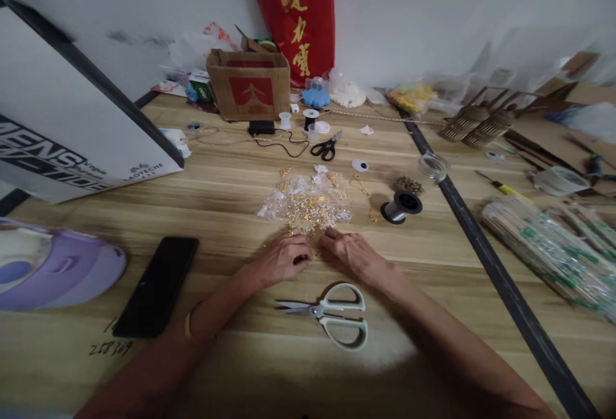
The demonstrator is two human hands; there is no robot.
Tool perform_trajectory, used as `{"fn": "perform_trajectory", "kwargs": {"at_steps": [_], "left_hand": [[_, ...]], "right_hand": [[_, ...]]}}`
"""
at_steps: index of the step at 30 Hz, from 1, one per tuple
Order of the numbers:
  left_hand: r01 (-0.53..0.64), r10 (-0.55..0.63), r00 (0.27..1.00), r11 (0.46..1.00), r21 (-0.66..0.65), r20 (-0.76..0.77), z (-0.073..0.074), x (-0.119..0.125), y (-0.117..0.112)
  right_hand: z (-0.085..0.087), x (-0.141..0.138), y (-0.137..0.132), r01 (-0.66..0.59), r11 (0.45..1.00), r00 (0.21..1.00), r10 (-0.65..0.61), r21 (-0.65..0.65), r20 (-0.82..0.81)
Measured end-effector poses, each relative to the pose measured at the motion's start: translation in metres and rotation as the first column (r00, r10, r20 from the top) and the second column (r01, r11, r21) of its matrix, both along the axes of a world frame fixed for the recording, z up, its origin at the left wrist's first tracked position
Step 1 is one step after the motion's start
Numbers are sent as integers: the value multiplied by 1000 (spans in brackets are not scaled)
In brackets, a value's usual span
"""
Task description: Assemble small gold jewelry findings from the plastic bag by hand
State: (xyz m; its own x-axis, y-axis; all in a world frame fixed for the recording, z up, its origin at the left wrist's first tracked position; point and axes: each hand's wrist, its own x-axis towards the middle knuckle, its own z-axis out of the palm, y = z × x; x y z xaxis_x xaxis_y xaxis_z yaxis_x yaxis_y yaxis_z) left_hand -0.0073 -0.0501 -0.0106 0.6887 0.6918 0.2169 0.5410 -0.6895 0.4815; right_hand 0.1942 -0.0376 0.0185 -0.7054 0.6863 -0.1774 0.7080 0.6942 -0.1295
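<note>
Seen from the head camera, a big wooden table [231, 175] meets a white wall [433, 15]. In the middle lies a pile of tiny gold bits [308, 204] in clear bags, wider side to side. Both hands sit just below it, equally near. The left hand [282, 258] curls its fingers. The right hand [351, 253] bends its fingertips to the pile's edge. What they pinch is too small to tell. Lower down lie white scissors [332, 313].

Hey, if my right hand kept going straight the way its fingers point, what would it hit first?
The right hand would most likely meet the heap of gold pieces and clear bags just beyond its fingertips; whether they already touch is unclear.
</note>
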Motion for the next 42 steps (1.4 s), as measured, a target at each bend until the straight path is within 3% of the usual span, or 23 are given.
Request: {"fn": "perform_trajectory", "kwargs": {"at_steps": [6,24,36,42], "left_hand": [[-9,9,1000,1000,-9,25,-1,0,1],[-70,138,932,976,-208,334,-9,-3,9],[-83,281,858,902,-424,430,-12,-8,10],[-97,312,854,882,-462,417,-14,-11,10]], "right_hand": [[-1,-1,1,8,1000,999,-7,-19,36],[4,2,0,16,1000,1000,-16,7,13],[6,0,0,26,1000,1000,-26,-6,8],[7,1,-1,23,1000,1000,-23,6,-3]]}}
